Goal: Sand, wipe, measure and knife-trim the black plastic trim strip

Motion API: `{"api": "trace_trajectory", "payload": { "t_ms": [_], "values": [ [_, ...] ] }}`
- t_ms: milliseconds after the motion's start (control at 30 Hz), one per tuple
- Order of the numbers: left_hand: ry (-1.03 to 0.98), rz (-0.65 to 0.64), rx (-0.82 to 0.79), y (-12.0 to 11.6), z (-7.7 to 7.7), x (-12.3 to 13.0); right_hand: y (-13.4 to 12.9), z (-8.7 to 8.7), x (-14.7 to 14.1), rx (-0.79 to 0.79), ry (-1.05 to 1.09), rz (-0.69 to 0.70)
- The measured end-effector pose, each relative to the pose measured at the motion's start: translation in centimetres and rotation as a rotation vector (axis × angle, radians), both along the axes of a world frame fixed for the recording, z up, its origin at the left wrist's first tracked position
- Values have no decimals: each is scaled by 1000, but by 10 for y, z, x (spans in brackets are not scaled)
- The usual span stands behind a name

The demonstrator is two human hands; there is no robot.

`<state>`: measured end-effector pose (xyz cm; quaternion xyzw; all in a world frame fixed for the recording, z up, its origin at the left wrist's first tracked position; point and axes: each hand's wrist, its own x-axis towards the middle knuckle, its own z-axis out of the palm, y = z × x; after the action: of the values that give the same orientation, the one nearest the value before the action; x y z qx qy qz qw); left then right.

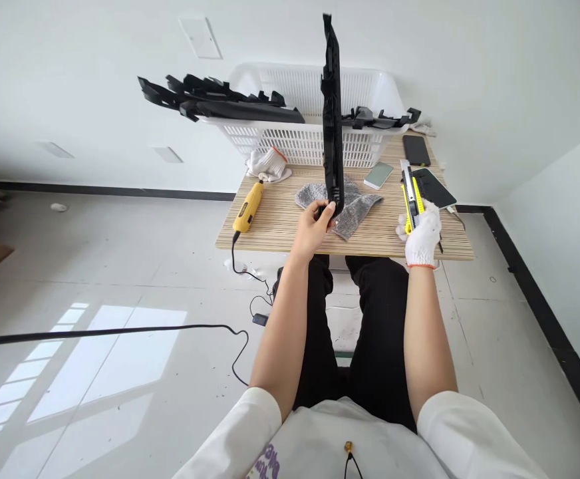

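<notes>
- Over the front half of the tabletop (pixel 280 234), the left hand (pixel 314 225), bare, grips the near end of a long black plastic strip (pixel 332 113), thumb and fingers closed on it; the far end is free, probably so that the strip's whole length can be seen and turned.
- Right of it, the right hand (pixel 424 234), in a white knitted glove, is closed around a yellow-and-black cutter knife (pixel 410 196), its tip pointing away from the body, likely for safety; whether the blade is out, I cannot tell.
- Beneath the strip's near end lies a rumpled grey cloth (pixel 354 216), perhaps as padding.
- At the back, a white basket (pixel 290 148) carries more black parts (pixel 243 106) across its rim, some jutting well past its left side, seemingly because they are too long to lie inside.
- Near the left edge, a yellow power tool (pixel 249 207) lies with its cord over the front edge; a white glove (pixel 270 164) sits behind it.
- Between the hands there is bare wood for moving; on the right, a dark tablet (pixel 437 189) and a pale phone (pixel 378 175) narrow the room around the knife.
</notes>
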<state>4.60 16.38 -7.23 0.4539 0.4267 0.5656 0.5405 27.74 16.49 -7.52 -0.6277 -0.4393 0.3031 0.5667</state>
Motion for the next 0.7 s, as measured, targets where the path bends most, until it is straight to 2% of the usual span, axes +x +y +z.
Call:
{"api": "trace_trajectory", "payload": {
  "t_ms": [67,167,333,467,600,700],
  "values": [
    [-55,4,20,10,2,5,-10,4,-6,11,210,-53],
    [-76,-13,55,16,-1,12,-27,10,-16,-13,289,34],
    [-5,-68,31,1,-8,8,-44,15,-24,-103,99,285],
    [-115,-112,-114,-8,-2,-2,-44,14,-23,-110,-107,254],
    [-146,-131,-208,-8,5,-8,-43,14,-21,-137,-162,311],
    [-155,-112,-219,-9,5,-8,-43,15,-21,-147,-166,294]
  ]
}}
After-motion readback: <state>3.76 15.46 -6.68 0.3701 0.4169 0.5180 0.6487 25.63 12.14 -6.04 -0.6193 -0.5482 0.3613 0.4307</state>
